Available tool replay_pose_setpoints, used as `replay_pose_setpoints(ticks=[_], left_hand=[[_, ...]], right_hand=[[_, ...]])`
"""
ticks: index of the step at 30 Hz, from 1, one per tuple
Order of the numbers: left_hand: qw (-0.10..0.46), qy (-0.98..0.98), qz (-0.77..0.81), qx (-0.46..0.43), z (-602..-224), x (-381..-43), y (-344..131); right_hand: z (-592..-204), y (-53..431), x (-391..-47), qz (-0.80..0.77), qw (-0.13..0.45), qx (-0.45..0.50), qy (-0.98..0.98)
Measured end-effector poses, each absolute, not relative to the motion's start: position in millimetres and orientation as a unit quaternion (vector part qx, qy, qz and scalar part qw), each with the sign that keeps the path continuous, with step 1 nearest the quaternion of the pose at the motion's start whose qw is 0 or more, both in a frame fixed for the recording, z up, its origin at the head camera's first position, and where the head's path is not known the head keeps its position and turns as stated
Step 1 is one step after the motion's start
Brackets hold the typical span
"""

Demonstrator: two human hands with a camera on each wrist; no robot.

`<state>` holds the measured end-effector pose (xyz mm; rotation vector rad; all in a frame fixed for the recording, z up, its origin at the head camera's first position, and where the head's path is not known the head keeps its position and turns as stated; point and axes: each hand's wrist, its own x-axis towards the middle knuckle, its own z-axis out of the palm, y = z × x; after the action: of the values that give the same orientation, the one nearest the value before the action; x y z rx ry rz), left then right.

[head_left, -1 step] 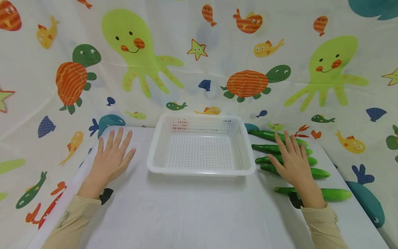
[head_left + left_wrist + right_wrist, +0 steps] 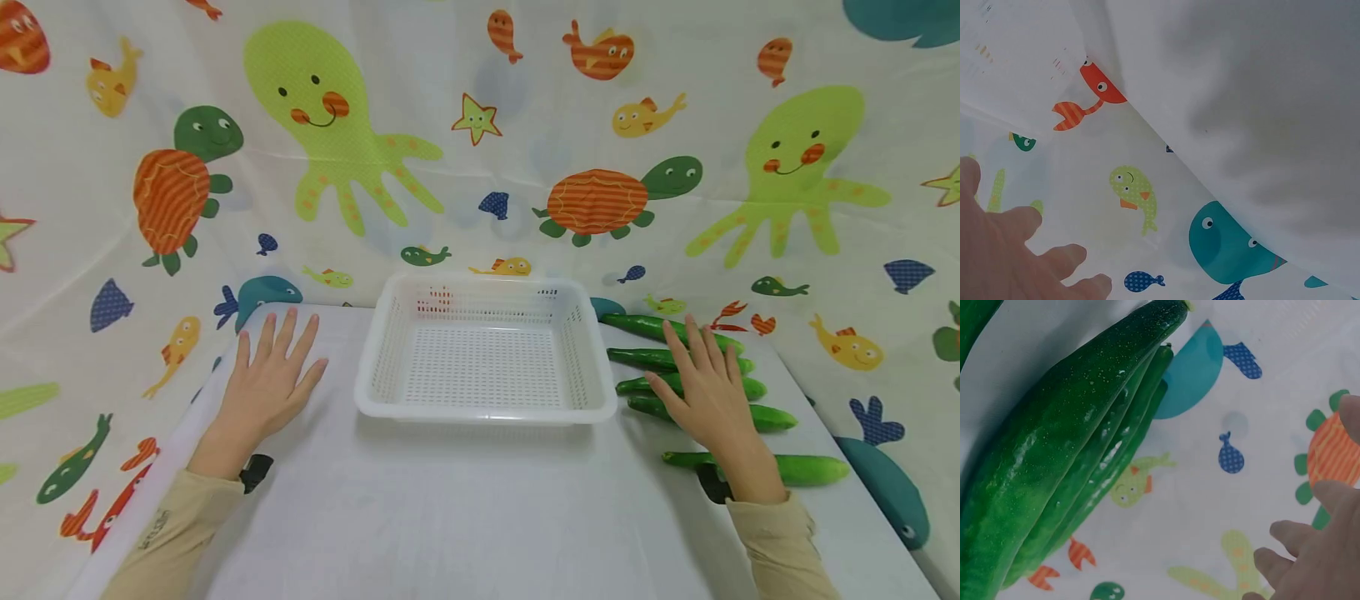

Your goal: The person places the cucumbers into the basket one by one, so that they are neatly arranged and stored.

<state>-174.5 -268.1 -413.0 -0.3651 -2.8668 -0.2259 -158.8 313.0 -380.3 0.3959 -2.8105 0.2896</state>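
My left hand (image 2: 264, 392) is stretched out flat with fingers spread, over the white table to the left of a white plastic basket (image 2: 483, 414). It holds nothing; its fingers (image 2: 1063, 259) show at the lower left in the left wrist view. To the basket's right, my right hand (image 2: 708, 400) also has straight, spread fingers and grips nothing. Beneath it several green cucumbers (image 2: 772, 418) lie side by side, partly hidden by the hand. One more cucumber (image 2: 813, 471) lies nearer, under my right wrist. The right wrist view shows the cucumbers (image 2: 1054, 437) large at left.
The basket has slotted walls, and its perforated floor is bare. Behind the white table (image 2: 480, 508) hangs a white cloth (image 2: 450, 192) printed with sea animals, which also shows past both side edges. Each wrist wears a small black device (image 2: 257, 472).
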Motion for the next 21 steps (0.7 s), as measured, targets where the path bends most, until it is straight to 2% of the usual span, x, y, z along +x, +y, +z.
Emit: replay_pose_setpoints(ticks=[9,21], left_hand=[[0.117,-0.983,-0.075,-0.120,-413.8,-166.6,-271.9],[0.113,-0.984,-0.081,-0.114,-409.5,-176.1,-269.4]], right_hand=[[-383.9,309.8,-152.8,0.099,0.151,0.145,-0.973],[-378.5,314.9,-156.3,0.130,0.141,0.155,-0.969]])
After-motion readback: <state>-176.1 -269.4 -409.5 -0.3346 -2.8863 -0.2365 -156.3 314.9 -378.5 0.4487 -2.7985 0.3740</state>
